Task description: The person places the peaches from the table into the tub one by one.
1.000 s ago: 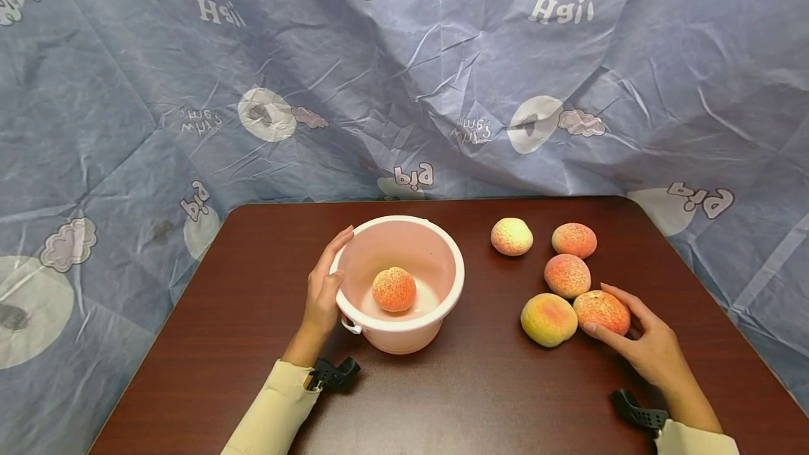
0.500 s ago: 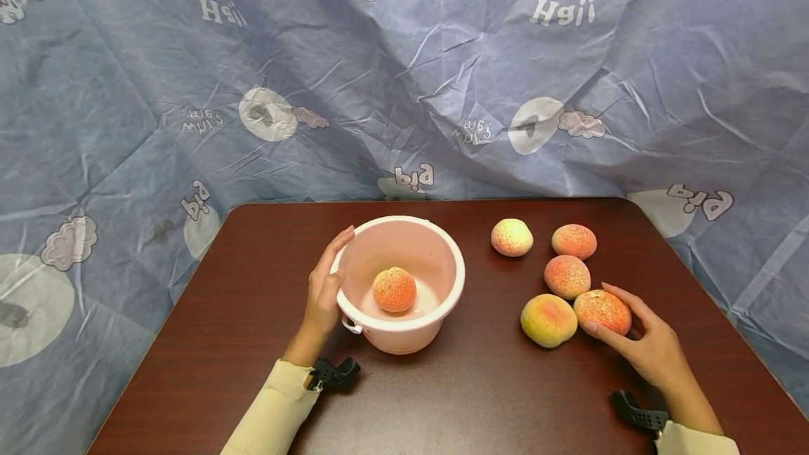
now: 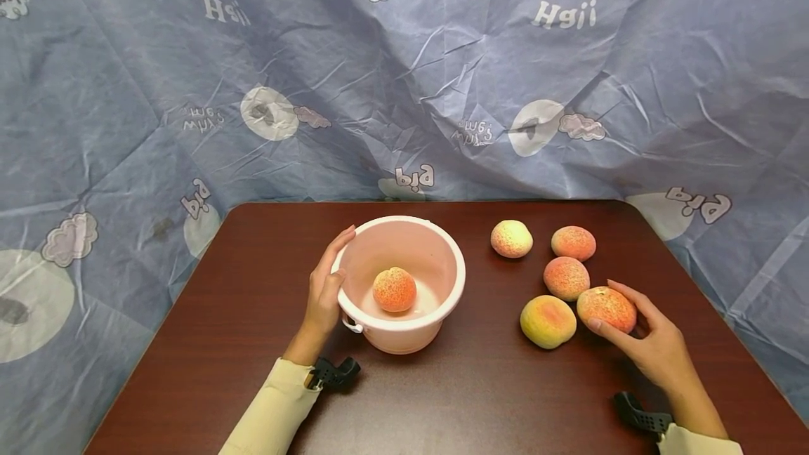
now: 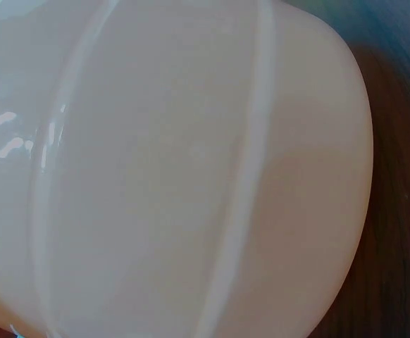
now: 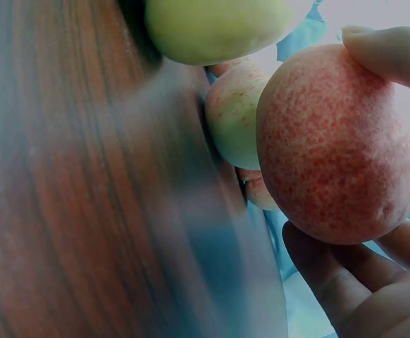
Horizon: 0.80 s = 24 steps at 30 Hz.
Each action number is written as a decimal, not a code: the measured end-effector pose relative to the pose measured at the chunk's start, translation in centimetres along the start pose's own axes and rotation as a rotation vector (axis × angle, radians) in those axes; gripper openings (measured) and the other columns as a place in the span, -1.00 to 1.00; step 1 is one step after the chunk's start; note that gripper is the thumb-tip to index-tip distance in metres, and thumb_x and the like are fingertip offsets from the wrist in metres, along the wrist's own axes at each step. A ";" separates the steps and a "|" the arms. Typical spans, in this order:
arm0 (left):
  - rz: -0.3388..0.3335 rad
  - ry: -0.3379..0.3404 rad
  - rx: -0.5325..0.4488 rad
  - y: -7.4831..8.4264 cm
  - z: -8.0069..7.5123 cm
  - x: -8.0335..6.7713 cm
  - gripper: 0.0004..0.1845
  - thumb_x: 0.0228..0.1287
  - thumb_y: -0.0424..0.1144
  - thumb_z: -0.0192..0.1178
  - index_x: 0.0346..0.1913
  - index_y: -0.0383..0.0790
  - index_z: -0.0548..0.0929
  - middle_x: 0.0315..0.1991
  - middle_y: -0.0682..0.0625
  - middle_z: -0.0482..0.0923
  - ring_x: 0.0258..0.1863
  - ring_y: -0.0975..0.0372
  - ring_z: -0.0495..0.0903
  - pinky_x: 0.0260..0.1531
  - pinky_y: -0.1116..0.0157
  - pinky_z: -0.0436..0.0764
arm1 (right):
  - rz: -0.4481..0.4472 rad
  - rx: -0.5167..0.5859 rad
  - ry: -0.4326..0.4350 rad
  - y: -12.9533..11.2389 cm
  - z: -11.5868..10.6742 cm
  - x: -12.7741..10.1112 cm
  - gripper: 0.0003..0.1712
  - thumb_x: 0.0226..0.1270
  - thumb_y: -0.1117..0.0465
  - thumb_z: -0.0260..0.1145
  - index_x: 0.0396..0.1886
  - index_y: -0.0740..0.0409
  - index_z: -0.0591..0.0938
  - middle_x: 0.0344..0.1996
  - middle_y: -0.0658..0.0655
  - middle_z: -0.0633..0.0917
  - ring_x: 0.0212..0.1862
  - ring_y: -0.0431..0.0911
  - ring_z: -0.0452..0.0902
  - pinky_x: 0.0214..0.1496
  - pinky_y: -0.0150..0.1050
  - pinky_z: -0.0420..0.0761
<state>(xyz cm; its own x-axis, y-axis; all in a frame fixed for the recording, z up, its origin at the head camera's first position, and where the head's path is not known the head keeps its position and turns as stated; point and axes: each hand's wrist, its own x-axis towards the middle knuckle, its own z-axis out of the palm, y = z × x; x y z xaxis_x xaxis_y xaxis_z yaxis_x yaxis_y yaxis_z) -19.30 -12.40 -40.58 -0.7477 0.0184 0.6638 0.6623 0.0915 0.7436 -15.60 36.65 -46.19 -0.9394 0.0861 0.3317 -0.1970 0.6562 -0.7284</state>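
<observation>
My left hand (image 3: 323,295) grips the left rim of a pale pink bucket (image 3: 404,340), thumb over the edge; the bucket's ribbed outer wall (image 4: 148,169) takes up most of the left wrist view. One orange-red speckled peach (image 3: 395,290) lies on the bucket's bottom. To the right, my right hand (image 3: 660,350) holds another red-speckled peach (image 3: 607,309) between thumb and fingers. In the right wrist view this held peach (image 5: 335,144) is close over the table. Just left of it lie a yellow-green peach (image 3: 548,322) and a pinkish peach (image 3: 566,279).
Farther back on the dark wooden table (image 3: 480,399) lie a pale cream peach (image 3: 512,239) and an orange peach (image 3: 573,243). A white handle joint (image 3: 351,324) sticks out at the bucket's lower left rim. A blue printed cloth (image 3: 354,90) hangs behind the table.
My right hand has moved slightly right with its peach, opening a small gap to the yellow-green and pinkish peaches. The left hand and bucket have stayed in place.
</observation>
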 end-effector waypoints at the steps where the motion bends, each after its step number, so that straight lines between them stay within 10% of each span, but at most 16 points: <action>1: 0.004 0.000 -0.001 -0.2 0.0 0.0 -0.37 -0.01 -0.55 -0.26 0.23 -0.61 0.38 0.28 -0.35 0.36 0.32 -0.23 0.25 0.35 0.24 0.20 | -0.002 0.004 0.002 0.0 0.0 0.0 -0.14 0.02 0.24 0.53 0.38 -0.04 0.42 0.06 -0.33 0.49 -0.07 -0.50 0.43 -0.15 -0.72 0.40; 24: -0.004 0.004 0.000 -1.9 -0.2 -0.3 -0.34 -0.01 -0.51 -0.25 0.27 -0.50 0.39 0.30 -0.28 0.37 0.35 -0.11 0.27 0.34 0.29 0.21 | -0.018 -0.006 0.010 -2.1 -0.6 1.2 -0.16 0.02 0.21 0.53 0.36 -0.10 0.43 0.02 -0.32 0.50 -0.14 -0.46 0.46 -0.21 -0.68 0.45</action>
<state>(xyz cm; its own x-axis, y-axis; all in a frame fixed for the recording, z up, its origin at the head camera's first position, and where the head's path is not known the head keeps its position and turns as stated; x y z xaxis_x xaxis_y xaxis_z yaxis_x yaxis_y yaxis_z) -20.32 -12.78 -42.21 -0.7503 0.0144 0.6610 0.6592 0.0920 0.7463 -16.11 35.85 -43.89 -0.9328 0.0819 0.3509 -0.2120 0.6625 -0.7184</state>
